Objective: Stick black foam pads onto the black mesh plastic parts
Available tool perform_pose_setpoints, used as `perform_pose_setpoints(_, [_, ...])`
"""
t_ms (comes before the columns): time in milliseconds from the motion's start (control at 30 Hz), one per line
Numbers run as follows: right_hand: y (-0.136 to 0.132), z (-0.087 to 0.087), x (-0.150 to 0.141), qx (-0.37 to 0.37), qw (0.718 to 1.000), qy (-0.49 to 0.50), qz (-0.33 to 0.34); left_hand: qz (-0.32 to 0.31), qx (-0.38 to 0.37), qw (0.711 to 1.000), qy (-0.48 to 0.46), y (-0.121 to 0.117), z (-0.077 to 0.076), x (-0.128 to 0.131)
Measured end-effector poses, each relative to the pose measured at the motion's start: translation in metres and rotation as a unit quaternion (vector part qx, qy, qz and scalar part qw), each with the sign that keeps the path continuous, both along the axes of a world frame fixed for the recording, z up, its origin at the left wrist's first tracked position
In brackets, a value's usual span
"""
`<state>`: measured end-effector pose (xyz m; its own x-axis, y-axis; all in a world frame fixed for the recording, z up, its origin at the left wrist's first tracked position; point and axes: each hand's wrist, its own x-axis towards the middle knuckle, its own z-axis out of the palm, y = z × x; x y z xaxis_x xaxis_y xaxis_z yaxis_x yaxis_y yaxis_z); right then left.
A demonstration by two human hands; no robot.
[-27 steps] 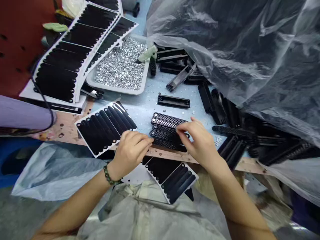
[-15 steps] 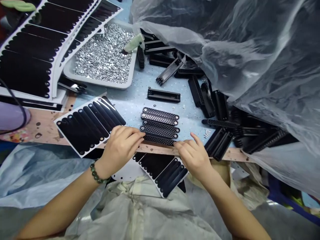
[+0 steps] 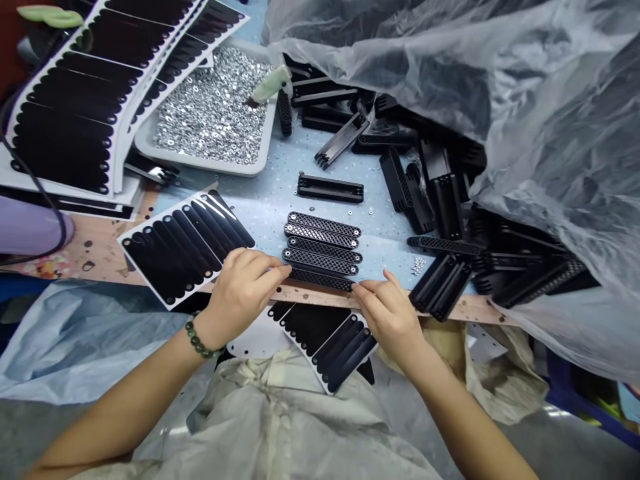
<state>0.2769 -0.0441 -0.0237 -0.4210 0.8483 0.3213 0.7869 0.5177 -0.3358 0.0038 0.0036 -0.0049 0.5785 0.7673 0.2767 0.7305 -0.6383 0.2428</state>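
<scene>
Several black lattice-faced strips (image 3: 323, 245) lie side by side on the pale blue tabletop (image 3: 280, 207), forming a tight row. My left hand (image 3: 243, 297), with a green bead bracelet (image 3: 200, 338) at the wrist, has its fingertips on the left end of the lowest strip (image 3: 320, 280). My right hand (image 3: 387, 317) grips that strip's right end. The strip's underside and my left thumb are hidden. Just above the row lies a black slotted bar (image 3: 330, 188). Below my hands, a sheet of black pads on white backing (image 3: 330, 347) overhangs the table edge.
A similar pad sheet (image 3: 185, 247) lies left of my left hand, beyond it a tall stack of sheets (image 3: 65, 127). A tray of silver washers (image 3: 215, 110) holds a green-handled tool (image 3: 270, 87). Black plastic parts (image 3: 525, 267) are heaped at right, partly under clear plastic sheeting (image 3: 550, 100).
My right hand has moved down from the middle of the strips to the lowest strip's right end. The strips now lie more evenly. The view has shifted, and the plastic sheeting hangs differently.
</scene>
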Motion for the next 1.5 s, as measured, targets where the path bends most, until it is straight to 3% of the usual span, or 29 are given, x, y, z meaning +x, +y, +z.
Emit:
perform_pose_setpoints(133, [0.0,0.0,-0.003,-0.002,1.0,0.014,-0.013,0.0,-0.016,0.999,-0.031,-0.004,0.0,-0.003])
perform_pose_setpoints(300, [0.004,-0.004,-0.009,-0.066,0.993,0.081,-0.051,0.092,-0.19,0.963,-0.165,-0.003,-0.001,0.004])
perform_pose_setpoints(400, [0.004,-0.005,-0.009,-0.058,0.994,0.079,-0.047,0.123,-0.252,0.936,-0.214,-0.002,-0.003,0.005])
perform_pose_setpoints(467, [0.002,-0.005,-0.006,-0.017,0.999,0.045,-0.018,0.108,-0.232,0.944,-0.208,-0.003,-0.006,0.003])
perform_pose_setpoints(567, [-0.003,-0.009,-0.002,0.027,0.999,0.007,0.019,0.043,-0.138,0.977,-0.159,-0.007,-0.012,-0.003])
perform_pose_setpoints(733, [-0.004,-0.02,0.0,0.044,0.998,0.035,-0.004,-0.015,-0.024,0.997,-0.077,-0.014,-0.016,-0.013])
perform_pose_setpoints(967, [0.011,-0.031,-0.008,0.013,0.988,0.134,-0.07,0.004,-0.041,0.998,-0.051,-0.018,-0.018,-0.008])
perform_pose_setpoints(1133, [0.013,-0.026,-0.01,0.021,0.985,0.145,-0.093,0.032,0.016,0.997,-0.069,-0.023,-0.014,0.001])
perform_pose_setpoints(1233, [-0.002,-0.02,-0.002,0.012,0.98,0.153,-0.123,-0.012,0.013,0.992,-0.125,-0.042,-0.012,0.007])
perform_pose_setpoints(1367, [-0.05,-0.021,0.015,-0.118,0.969,0.114,-0.186,-0.143,-0.169,0.967,-0.128,-0.078,-0.023,0.016])
perform_pose_setpoints(1500, [-0.099,-0.034,0.023,-0.258,0.947,0.032,-0.188,-0.142,-0.269,0.942,-0.144,-0.094,-0.034,0.03])
